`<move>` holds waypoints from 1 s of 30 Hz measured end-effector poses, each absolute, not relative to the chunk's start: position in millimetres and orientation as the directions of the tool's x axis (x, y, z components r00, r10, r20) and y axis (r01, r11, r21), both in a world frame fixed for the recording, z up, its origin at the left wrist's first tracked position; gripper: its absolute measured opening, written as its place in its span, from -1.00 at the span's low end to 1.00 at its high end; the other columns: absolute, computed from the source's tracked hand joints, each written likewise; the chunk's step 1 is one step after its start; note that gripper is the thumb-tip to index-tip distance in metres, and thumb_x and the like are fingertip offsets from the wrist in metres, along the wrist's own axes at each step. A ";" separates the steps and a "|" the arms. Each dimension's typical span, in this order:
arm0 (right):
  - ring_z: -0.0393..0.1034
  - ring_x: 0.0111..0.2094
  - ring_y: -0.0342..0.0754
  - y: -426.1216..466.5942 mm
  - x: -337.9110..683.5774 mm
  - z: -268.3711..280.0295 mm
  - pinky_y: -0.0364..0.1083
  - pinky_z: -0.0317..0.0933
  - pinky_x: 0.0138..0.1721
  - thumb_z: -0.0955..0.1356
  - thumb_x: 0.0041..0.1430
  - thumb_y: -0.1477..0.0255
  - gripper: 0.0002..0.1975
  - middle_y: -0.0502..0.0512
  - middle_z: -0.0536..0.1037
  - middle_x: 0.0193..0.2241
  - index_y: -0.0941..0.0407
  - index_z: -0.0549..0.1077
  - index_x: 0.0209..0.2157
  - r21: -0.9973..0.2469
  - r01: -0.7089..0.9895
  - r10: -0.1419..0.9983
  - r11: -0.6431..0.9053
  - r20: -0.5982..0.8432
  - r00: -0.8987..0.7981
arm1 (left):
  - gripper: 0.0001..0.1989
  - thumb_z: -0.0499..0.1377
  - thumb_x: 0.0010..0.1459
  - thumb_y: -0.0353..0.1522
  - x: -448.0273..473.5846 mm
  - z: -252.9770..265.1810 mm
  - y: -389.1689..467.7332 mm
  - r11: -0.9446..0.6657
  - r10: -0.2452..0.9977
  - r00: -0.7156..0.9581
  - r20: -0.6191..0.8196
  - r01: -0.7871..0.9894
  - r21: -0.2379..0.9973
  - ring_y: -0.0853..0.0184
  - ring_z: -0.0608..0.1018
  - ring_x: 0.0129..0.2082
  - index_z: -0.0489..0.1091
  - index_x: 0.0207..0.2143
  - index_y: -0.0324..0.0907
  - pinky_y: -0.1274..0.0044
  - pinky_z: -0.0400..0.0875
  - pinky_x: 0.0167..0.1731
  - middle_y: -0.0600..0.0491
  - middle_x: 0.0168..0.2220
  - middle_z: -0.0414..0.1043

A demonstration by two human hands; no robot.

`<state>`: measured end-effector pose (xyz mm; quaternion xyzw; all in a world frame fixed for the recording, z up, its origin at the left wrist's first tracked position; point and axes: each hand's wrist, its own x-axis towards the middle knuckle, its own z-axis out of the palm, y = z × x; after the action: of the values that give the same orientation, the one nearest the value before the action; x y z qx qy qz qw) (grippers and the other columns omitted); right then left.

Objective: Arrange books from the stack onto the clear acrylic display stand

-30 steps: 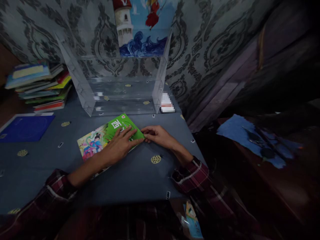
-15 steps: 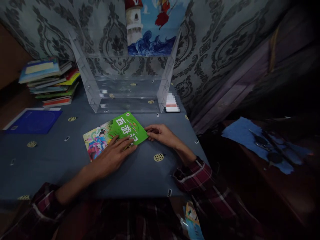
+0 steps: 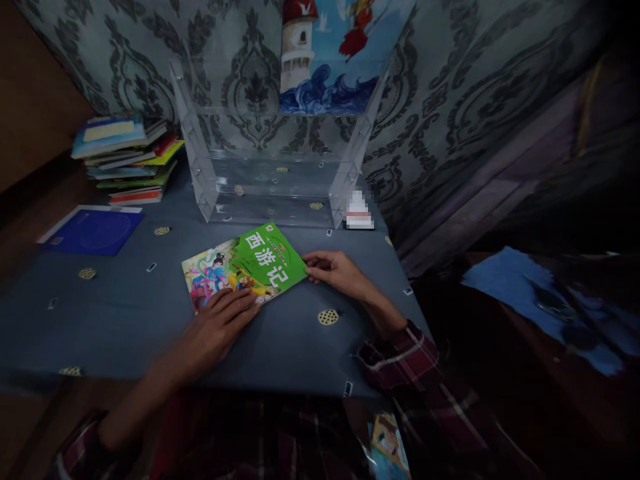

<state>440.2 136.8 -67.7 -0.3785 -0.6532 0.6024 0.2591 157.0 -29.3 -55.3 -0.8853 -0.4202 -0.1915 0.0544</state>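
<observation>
A thin green picture book point(image 3: 260, 257) with large white characters lies closed and slanted on the cloth-covered table. Over its lower edge rests my left hand point(image 3: 225, 320), fingers stretched out and touching the cover's colourful figures. My right hand point(image 3: 335, 272) pinches the book's right corner between thumb and fingers. Just beyond the book stands a clear acrylic rack point(image 3: 273, 210) with slanted sides, its shelves see-through.
A stack of books point(image 3: 130, 163) stands at the back left, with a blue book point(image 3: 95, 230) lying before it. Right of the rack is a blurred-out white item point(image 3: 359, 212). A blue cloth point(image 3: 515, 280) with dark objects on it lies far right.
My left hand has slid down and left across the cover, uncovering the last white character and a yellow figure. My right hand keeps its hold on the corner. The whole view has shifted.
</observation>
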 end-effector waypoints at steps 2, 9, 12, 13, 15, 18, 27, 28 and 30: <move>0.45 -0.46 -0.14 137.1 440.6 -68.1 -0.07 0.43 -0.32 0.47 0.07 0.40 -0.71 0.00 0.57 -0.41 0.15 0.58 -0.13 -0.983 0.182 0.808 -0.015 -0.119 -0.577 | -0.59 0.03 0.36 -0.54 153.5 -56.2 -32.3 -0.645 0.716 0.552 0.428 0.758 0.100 0.20 0.48 0.19 0.38 0.20 -0.17 0.27 0.42 0.12 -0.09 0.09 0.55; 0.48 -0.43 -0.11 137.9 440.8 -69.1 -0.05 0.44 -0.30 0.45 0.10 0.41 -0.71 0.04 0.61 -0.37 0.13 0.58 -0.11 -0.973 0.232 0.810 -0.002 -0.137 -0.570 | -0.61 0.01 0.36 -0.55 137.9 -54.7 -40.4 -0.654 0.736 0.482 0.476 0.689 0.312 0.28 0.51 0.16 0.41 0.14 -0.11 0.36 0.45 0.09 -0.08 0.11 0.54; 0.46 -0.45 -0.10 136.4 438.9 -67.8 -0.05 0.41 -0.35 0.43 0.13 0.39 -0.70 0.06 0.61 -0.36 0.14 0.58 -0.08 -0.946 0.315 0.830 0.076 -0.115 -0.546 | -0.65 0.01 0.38 -0.50 124.0 -47.4 -33.3 -0.583 0.798 0.411 0.441 0.713 0.389 0.27 0.53 0.13 0.46 0.07 -0.10 0.35 0.43 0.13 -0.07 0.09 0.54; 0.45 -0.45 -0.09 134.9 437.7 -66.7 -0.05 0.39 -0.36 0.43 0.14 0.38 -0.71 0.06 0.60 -0.38 0.13 0.59 -0.09 -0.919 0.368 0.850 0.140 -0.079 -0.520 | -0.67 0.00 0.39 -0.47 117.5 -44.4 -28.0 -0.532 0.830 0.363 0.423 0.742 0.408 0.25 0.54 0.11 0.48 0.05 -0.10 0.34 0.43 0.13 -0.06 0.08 0.54; 0.42 -0.44 -0.06 129.9 434.1 -63.0 -0.04 0.35 -0.36 0.42 0.16 0.37 -0.74 0.07 0.57 -0.41 0.13 0.61 -0.12 -0.821 0.488 0.893 0.296 0.056 -0.447 | -0.68 0.00 0.39 -0.40 102.2 -38.9 -13.9 -0.394 0.898 0.234 0.374 0.806 0.441 0.22 0.55 0.06 0.52 0.02 -0.11 0.33 0.45 0.10 -0.06 0.06 0.54; 0.40 -0.41 -0.02 117.9 423.5 -55.8 -0.01 0.34 -0.33 0.38 0.25 0.34 -0.77 0.11 0.53 -0.40 0.13 0.63 -0.17 -0.673 0.567 0.872 0.475 0.278 -0.402 | -0.65 0.00 0.36 -0.30 78.4 -35.1 9.3 -0.169 0.958 0.038 0.285 0.877 0.450 0.17 0.57 -0.08 0.56 -0.04 -0.13 0.33 0.47 -0.03 -0.04 -0.12 0.57; 0.40 -0.15 0.04 80.5 342.4 -38.6 0.03 0.35 -0.09 0.25 0.44 0.42 -0.76 0.18 0.53 -0.22 0.14 0.55 -0.08 -0.455 0.214 0.403 0.864 0.370 -0.837 | -0.71 0.11 0.20 -0.25 48.0 -49.4 36.2 -0.078 0.986 -0.038 0.164 0.761 0.644 0.24 0.54 -0.24 0.60 -0.22 -0.15 0.44 0.39 -0.20 0.00 -0.29 0.52; 0.38 -0.13 0.04 78.3 330.7 -35.9 0.02 0.34 -0.08 0.25 0.45 0.42 -0.75 0.19 0.52 -0.20 0.16 0.54 -0.06 -0.427 0.193 0.358 0.883 0.348 -0.867 | -0.70 0.11 0.20 -0.25 46.9 -50.5 37.2 -0.078 0.987 -0.032 0.155 0.753 0.654 0.24 0.54 -0.24 0.60 -0.22 -0.16 0.43 0.39 -0.20 -0.01 -0.29 0.52; 0.35 -0.12 0.04 76.0 307.2 -31.6 0.01 0.31 -0.05 0.26 0.45 0.43 -0.75 0.20 0.51 -0.14 0.17 0.52 0.00 -0.365 0.168 0.285 0.916 0.298 -0.911 | -0.70 0.11 0.18 -0.25 45.0 -52.2 38.9 -0.080 0.990 -0.022 0.141 0.738 0.670 0.23 0.53 -0.25 0.60 -0.23 -0.17 0.42 0.40 -0.19 -0.01 -0.29 0.52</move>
<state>307.2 76.0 -31.6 -0.1176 -0.9630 0.1679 0.1751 45.0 38.9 -52.2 -0.6683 -0.6463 -0.3052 -0.2062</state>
